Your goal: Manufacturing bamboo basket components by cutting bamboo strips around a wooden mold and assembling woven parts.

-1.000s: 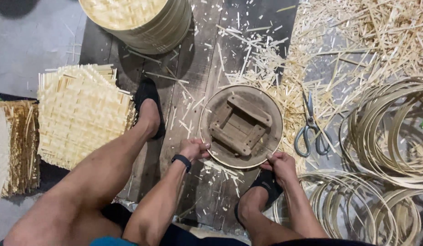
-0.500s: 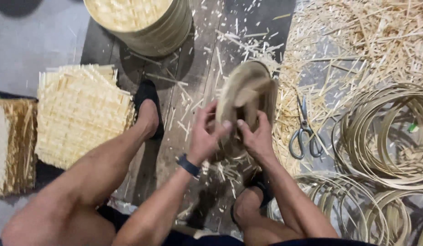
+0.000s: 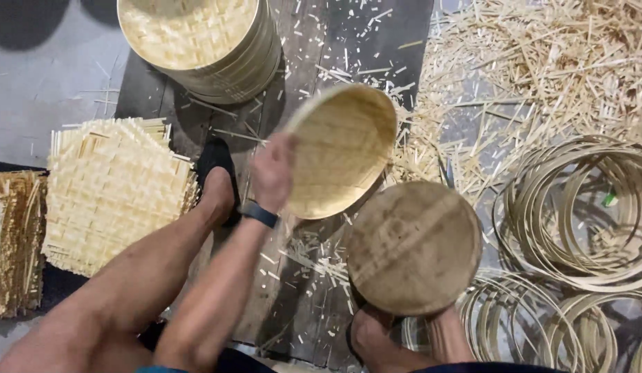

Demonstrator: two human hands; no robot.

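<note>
Left grip (image 3: 271,173) is what I read first: my left hand closes on the near rim of a round woven bamboo lid (image 3: 343,148), holding it tilted above the dark floorboards (image 3: 314,41). My right hand is hidden behind the round wooden mould disc (image 3: 412,247) it seems to carry from beneath, so whether that hand is clenched or loose I cannot tell. Nearest me, my feet rest on the boards among pale offcuts. I judge the lid light and springy, stiff at its hoop but easily dented across the weave, so the rim is the place to hold. The disc looks heavier and rigid. To the left lies a stack of square woven mats (image 3: 114,190); to the right, coiled bamboo hoops (image 3: 577,214). Farther off stands a stack of finished lids (image 3: 200,41) and a heap of bamboo splints (image 3: 542,69).
</note>
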